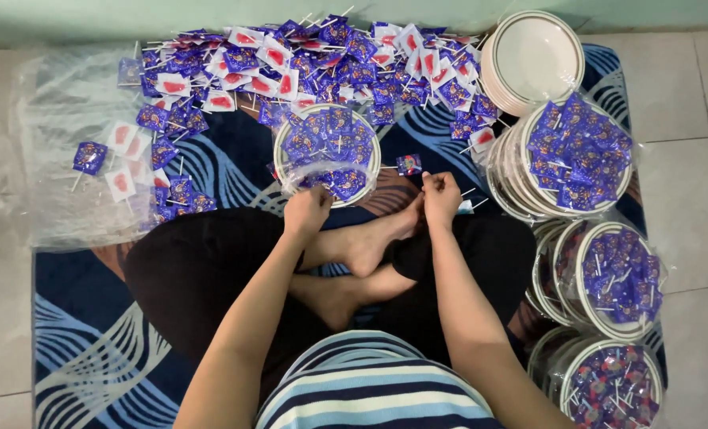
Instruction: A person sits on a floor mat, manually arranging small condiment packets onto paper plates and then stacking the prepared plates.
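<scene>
I sit cross-legged on a blue patterned mat (92, 349). In front of my feet lies a white plate (327, 151) filled with blue-wrapped lollipops and covered by a clear plastic bag. My left hand (306, 210) grips the near edge of that bag at the plate's rim. My right hand (440, 195) is closed with pinched fingers just right of the plate, on something too small to make out. One loose blue lollipop (408, 164) lies between the plate and my right hand.
A large heap of blue and white-red wrapped lollipops (290, 63) spreads along the far side. A clear plastic sheet (68, 159) lies at left. At right stand a stack of empty plates (532, 59) and several bagged, filled plates (576, 155).
</scene>
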